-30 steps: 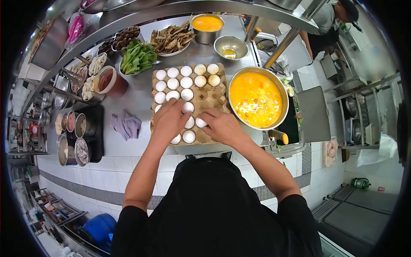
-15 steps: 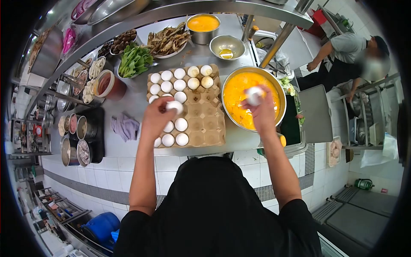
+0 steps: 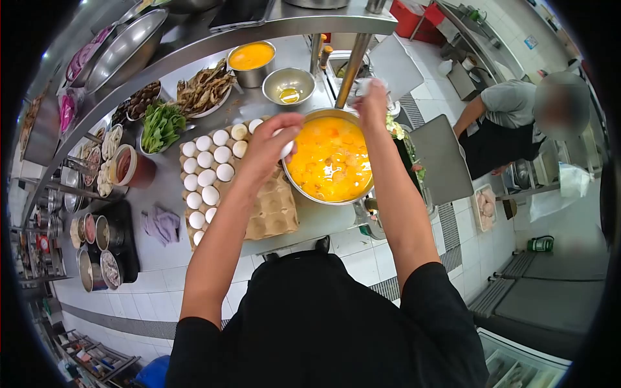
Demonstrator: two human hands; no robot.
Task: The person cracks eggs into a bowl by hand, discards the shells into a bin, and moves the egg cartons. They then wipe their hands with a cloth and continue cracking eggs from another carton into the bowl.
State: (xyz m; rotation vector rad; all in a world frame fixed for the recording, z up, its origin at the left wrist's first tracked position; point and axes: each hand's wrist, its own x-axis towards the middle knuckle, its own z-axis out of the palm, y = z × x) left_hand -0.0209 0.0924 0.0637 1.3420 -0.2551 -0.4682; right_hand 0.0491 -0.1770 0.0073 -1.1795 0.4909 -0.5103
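Observation:
My left hand (image 3: 266, 145) is closed on a white egg (image 3: 286, 149) at the left rim of a large metal bowl (image 3: 290, 181). Many yolks and loose egg (image 3: 330, 155) fill that bowl. My right hand (image 3: 373, 111), smeared by motion, is at the bowl's far right edge. A blurred white eggshell (image 3: 369, 87) shows at its fingers. Left of the bowl lies a cardboard egg tray (image 3: 275, 207); white eggs (image 3: 206, 178) stand in its left part, and its near right cups hold none. My left forearm hides part of the tray.
Behind are a pot of beaten egg (image 3: 251, 57) and a small metal bowl (image 3: 289, 86). Leafy greens (image 3: 162, 126), a red-brown tub (image 3: 132, 165) and a purple cloth (image 3: 160, 224) sit left. A metal shelf (image 3: 284, 26) crosses above. A co-worker (image 3: 511, 113) bends at right.
My left hand has carried an egg from the tray rightward to the bowl. My right hand has moved from over the bowl to its far right edge. The view has shifted right.

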